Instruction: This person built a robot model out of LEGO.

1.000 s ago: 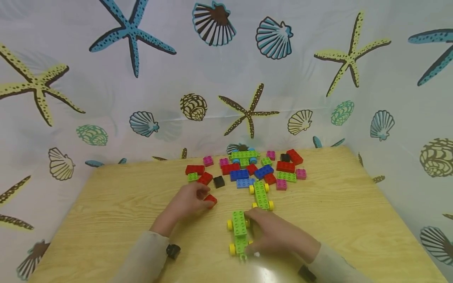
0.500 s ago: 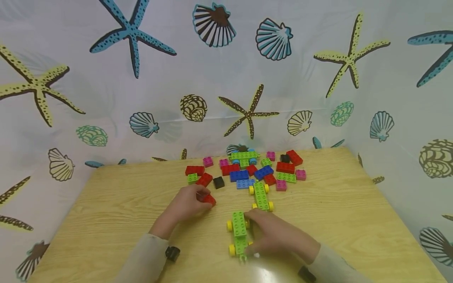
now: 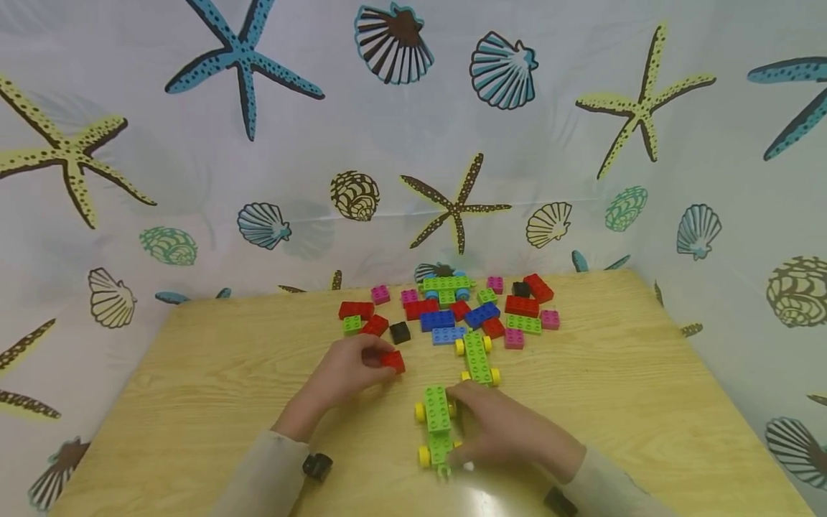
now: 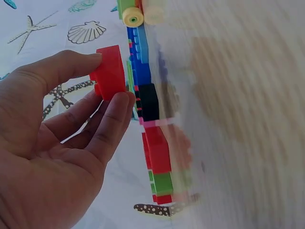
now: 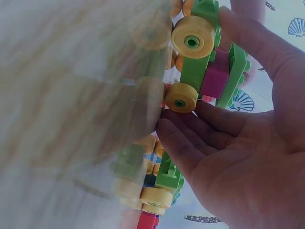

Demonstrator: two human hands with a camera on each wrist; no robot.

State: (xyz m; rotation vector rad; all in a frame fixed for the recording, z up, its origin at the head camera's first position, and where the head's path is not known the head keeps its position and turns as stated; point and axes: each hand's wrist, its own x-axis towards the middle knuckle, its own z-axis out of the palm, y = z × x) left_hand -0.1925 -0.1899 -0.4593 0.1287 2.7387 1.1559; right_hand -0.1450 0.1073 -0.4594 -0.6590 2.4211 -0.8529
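Note:
Between its thumb and fingertips, my left hand pinches a red building brick, raised above the table in the left wrist view. My right hand holds a toy car from its right side, thumb at the near end and fingers by the front wheel. The car has a green base, yellow wheels and a small hook at its near end. On the base sits a magenta brick, topped by a green brick. Just beyond the right fingers stands a bare green wheeled base with yellow wheels.
Loose bricks lie across the back of the wooden table, among them a black brick, a light blue brick and a lime brick. A green base with blue wheels stands by the shell-printed cloth.
The left hand first draws the red brick slightly left, then shifts it to the right and turns it. The right hand and the car stay in place.

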